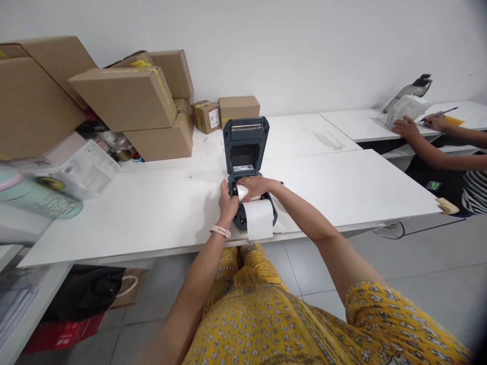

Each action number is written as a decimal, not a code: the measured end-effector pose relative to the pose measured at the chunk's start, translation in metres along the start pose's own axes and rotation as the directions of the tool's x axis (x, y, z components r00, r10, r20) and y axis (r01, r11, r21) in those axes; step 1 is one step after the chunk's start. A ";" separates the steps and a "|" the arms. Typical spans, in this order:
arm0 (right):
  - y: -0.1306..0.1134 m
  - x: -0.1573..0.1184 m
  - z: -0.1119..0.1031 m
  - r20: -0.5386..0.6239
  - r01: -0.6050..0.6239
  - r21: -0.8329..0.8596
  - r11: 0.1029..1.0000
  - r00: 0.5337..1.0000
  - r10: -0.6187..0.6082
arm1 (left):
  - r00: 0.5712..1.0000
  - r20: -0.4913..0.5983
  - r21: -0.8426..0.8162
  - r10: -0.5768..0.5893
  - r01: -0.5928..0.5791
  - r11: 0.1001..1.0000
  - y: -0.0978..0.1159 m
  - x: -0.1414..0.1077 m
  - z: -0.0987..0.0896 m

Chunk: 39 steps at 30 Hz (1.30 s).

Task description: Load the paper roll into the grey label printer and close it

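One printer (245, 152) stands open on the desk (331, 192), straight ahead of you near the front edge. Its white paper roll (242, 193) sits in the base between your hands, long axis seemingly left to right, the paper strip (259, 220) lying toward you. Your right hand (253, 186) is nearer, curled over the roll and holding it; your left hand (228, 204) rests at the printer's left side, its grip hidden, so how far it closes you cannot tell
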State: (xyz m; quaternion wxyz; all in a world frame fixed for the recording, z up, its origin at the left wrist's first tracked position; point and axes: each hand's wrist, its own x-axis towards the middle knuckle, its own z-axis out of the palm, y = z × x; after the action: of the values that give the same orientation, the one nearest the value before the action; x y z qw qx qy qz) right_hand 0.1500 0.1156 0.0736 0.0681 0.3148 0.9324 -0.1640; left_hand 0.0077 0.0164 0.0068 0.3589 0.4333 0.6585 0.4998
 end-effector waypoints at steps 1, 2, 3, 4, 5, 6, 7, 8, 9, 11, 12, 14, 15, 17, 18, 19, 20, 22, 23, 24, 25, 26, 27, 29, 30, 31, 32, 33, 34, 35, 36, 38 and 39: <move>-0.001 -0.002 0.003 -0.008 -0.005 -0.002 1.000 1.000 0.005 | 1.000 0.002 0.001 0.002 -0.002 1.000 0.000 0.000 0.000; -0.003 -0.005 0.007 -0.033 -0.004 -0.008 1.000 0.999 0.003 | 1.000 0.002 0.000 0.006 -0.006 1.000 0.000 -0.001 0.000; -0.005 -0.010 0.012 -0.073 0.002 -0.018 1.000 0.997 -0.004 | 1.000 0.001 -0.004 0.010 -0.010 1.000 -0.001 -0.001 0.000; -0.008 -0.016 0.018 -0.129 0.011 -0.027 1.000 0.991 -0.015 | 1.000 0.000 -0.010 0.013 -0.013 1.000 -0.001 -0.001 0.001; -0.011 -0.024 0.025 -0.197 0.023 -0.033 0.999 0.980 -0.029 | 1.000 0.001 -0.019 0.016 -0.016 1.000 -0.003 0.000 0.001; -0.015 -0.034 0.033 -0.267 0.037 -0.030 0.999 0.963 -0.044 | 1.000 0.004 -0.030 0.019 -0.019 0.999 -0.004 0.000 0.002; -0.019 -0.045 0.043 -0.331 0.054 -0.019 0.998 0.942 -0.057 | 1.000 0.007 -0.042 0.023 -0.022 0.999 -0.006 0.001 0.003; -0.025 -0.057 0.052 -0.380 0.069 -0.002 0.998 0.923 -0.065 | 1.000 0.008 -0.051 0.027 -0.026 0.998 -0.008 0.001 0.003; -0.031 -0.070 0.062 -0.417 0.082 0.016 0.996 0.907 -0.068 | 1.000 0.006 -0.056 0.031 -0.030 0.998 -0.010 0.002 0.004; -0.047 -0.093 0.081 -0.465 0.085 0.039 0.996 0.883 -0.057 | 0.999 -0.002 -0.056 0.041 -0.041 0.998 -0.014 0.004 0.005; -0.055 -0.103 0.090 -0.487 0.070 0.041 0.997 0.872 -0.041 | 0.999 -0.006 -0.054 0.047 -0.048 0.997 -0.016 0.005 0.005; -0.072 -0.117 0.105 -0.527 0.033 0.039 0.999 0.850 -0.008 | 0.998 -0.012 -0.051 0.061 -0.062 0.997 -0.018 0.006 0.006; -0.079 -0.121 0.111 -0.542 0.021 0.040 0.999 0.840 0.004 | 0.998 -0.014 -0.051 0.068 -0.069 0.996 -0.019 0.007 0.006; -0.090 -0.126 0.120 -0.557 0.014 0.049 0.999 0.831 0.016 | 0.997 -0.015 -0.052 0.080 -0.080 0.995 -0.019 0.009 0.007; -0.094 -0.127 0.122 -0.558 0.013 0.056 0.998 0.829 0.020 | 0.996 -0.012 -0.055 0.084 -0.084 0.995 -0.019 0.009 0.007; -0.096 -0.127 0.124 -0.558 0.011 0.064 0.998 0.829 0.027 | 0.996 -0.006 -0.059 0.086 -0.086 0.995 -0.018 0.009 0.007; -0.097 -0.127 0.125 -0.557 0.007 0.071 0.997 0.830 0.034 | 0.996 0.002 -0.065 0.084 -0.083 0.994 -0.017 0.008 0.006; -0.098 -0.127 0.126 -0.558 0.005 0.081 0.997 0.829 0.041 | 0.998 0.015 -0.051 0.066 -0.065 0.997 -0.011 0.001 0.004; -0.098 -0.126 0.126 -0.561 0.006 0.082 0.997 0.827 0.042 | 0.997 0.007 -0.021 0.070 -0.070 0.997 -0.007 -0.004 0.002; -0.098 -0.126 0.126 -0.565 0.006 0.082 0.997 0.824 0.042 | 0.995 -0.012 0.023 0.101 -0.101 0.995 -0.003 -0.011 0.001; -0.098 -0.126 0.126 -0.571 0.006 0.081 0.997 0.820 0.041 | 0.987 -0.030 0.076 0.159 -0.156 0.985 0.003 -0.018 0.000; -0.098 -0.126 0.126 -0.577 0.008 0.082 0.997 0.816 0.041 | 0.968 -0.034 0.129 0.250 -0.243 0.961 0.008 -0.026 -0.002; -0.098 -0.125 0.127 -0.581 0.009 0.084 0.996 0.813 0.041 | 0.939 0.003 0.162 0.345 -0.341 0.926 0.013 -0.034 -0.002; -0.098 -0.125 0.128 -0.581 0.010 0.087 0.996 0.813 0.043 | 0.860 0.207 0.160 0.467 -0.500 0.851 0.022 -0.045 -0.003; -0.098 -0.125 0.129 -0.578 0.007 0.086 0.996 0.815 0.044 | 0.815 0.330 0.146 0.476 -0.542 0.828 0.025 -0.049 -0.003; -0.098 -0.125 0.129 -0.573 0.002 0.084 0.996 0.818 0.047 | 0.775 0.435 0.140 0.459 -0.562 0.815 0.027 -0.051 -0.003; -0.098 -0.125 0.130 -0.569 -0.005 0.081 0.997 0.821 0.050 | 0.746 0.508 0.149 0.430 -0.568 0.810 0.028 -0.052 -0.003; -0.098 -0.125 0.131 -0.566 -0.010 0.076 0.997 0.823 0.052 | 0.733 0.549 0.170 0.401 -0.568 0.805 0.029 -0.052 -0.004; -0.099 -0.124 0.131 -0.565 -0.014 0.073 0.997 0.824 0.053 | 0.729 0.568 0.194 0.382 -0.569 0.799 0.029 -0.051 -0.004; -0.099 -0.123 0.132 -0.565 -0.014 0.071 0.997 0.823 0.052 | 0.727 0.577 0.212 0.373 -0.573 0.791 0.029 -0.049 -0.005; -0.100 -0.122 0.133 -0.567 -0.013 0.069 0.998 0.822 0.050 | 0.724 0.582 0.220 0.371 -0.580 0.785 0.029 -0.048 -0.006; -0.102 -0.121 0.133 -0.568 -0.009 0.067 0.998 0.822 0.046 | 0.717 0.588 0.218 0.375 -0.587 0.780 0.028 -0.047 -0.007; -0.102 -0.122 0.133 -0.568 -0.010 0.067 0.998 0.822 0.046 | 0.716 0.586 0.213 0.380 -0.588 0.780 0.028 -0.048 -0.008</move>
State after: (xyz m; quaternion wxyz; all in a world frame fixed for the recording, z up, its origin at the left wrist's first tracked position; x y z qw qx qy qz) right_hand 0.1875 -0.0761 0.0038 -0.2200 0.3648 0.9002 -0.0900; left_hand 0.0241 -0.0276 0.0375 0.2811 0.7715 0.4830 0.3042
